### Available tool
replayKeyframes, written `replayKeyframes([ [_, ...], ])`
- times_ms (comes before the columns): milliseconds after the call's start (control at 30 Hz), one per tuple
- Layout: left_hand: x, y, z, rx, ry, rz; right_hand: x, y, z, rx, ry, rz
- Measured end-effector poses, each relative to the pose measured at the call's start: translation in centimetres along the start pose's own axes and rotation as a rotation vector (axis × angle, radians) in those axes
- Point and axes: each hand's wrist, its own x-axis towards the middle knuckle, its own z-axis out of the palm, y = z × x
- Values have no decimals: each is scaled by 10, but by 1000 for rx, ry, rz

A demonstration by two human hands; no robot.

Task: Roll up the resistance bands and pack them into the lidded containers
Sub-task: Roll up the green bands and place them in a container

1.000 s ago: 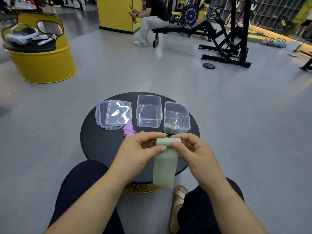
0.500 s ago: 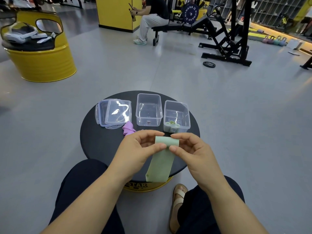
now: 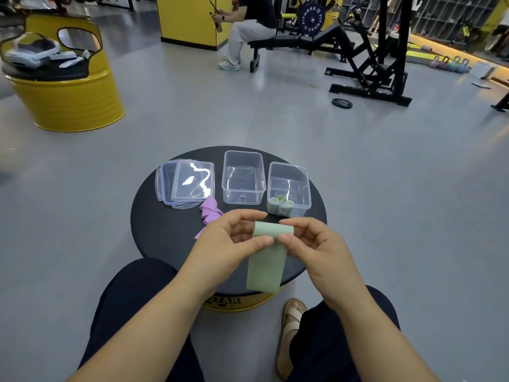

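Since the earlier frames the rolled top of the green band (image 3: 268,255) has grown a little thicker and its hanging tail has swung back to hang almost straight down, while the hands have held their place over the near edge of the round black table (image 3: 165,232).

Taking that table as the landmark: on its far left lie two clear lids (image 3: 190,183), stacked and slightly offset. Just beside their near right corner a purple band (image 3: 210,212) lies loose and crumpled on the tabletop, its near end hidden behind the left hand. At the far middle of the table stands an open clear container (image 3: 243,177); something small shows at its bottom, too small to tell. To the right of it, near but apart, stands a second open container (image 3: 289,188) with rolled green bands lying at its near end.

Above the table's near edge the left hand (image 3: 228,244) pinches the left end of the green band's roll, thumb in front and fingers curled behind. The right hand (image 3: 311,241) pinches the right end in the same way, thumb tip meeting the left thumb on the roll. The unrolled tail hangs down past the table's rim, between the person's dark-clad knees.
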Motion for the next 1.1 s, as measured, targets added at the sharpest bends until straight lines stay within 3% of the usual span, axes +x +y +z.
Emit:
replayKeyframes([
  [233, 1, -6, 1, -134, -26, -94, -1, 3, 5, 72, 16, -59],
  [367, 2, -6, -4, -162, -65, -109, 1, 0, 1, -17, -53, -54],
  [600, 12, 8, -20, -153, -355, -226, 16, -36, -20, -386, -576, -32],
  [733, 15, 14, -22, -196, -556, -268, 23, -53, -21, -493, -713, -70],
  [900, 15, 14, -20, -223, -685, -285, 26, -58, -21, -547, -774, -90],
  [1100, 12, 10, -19, -208, -642, -281, 27, -55, -22, -675, -702, -198],
])
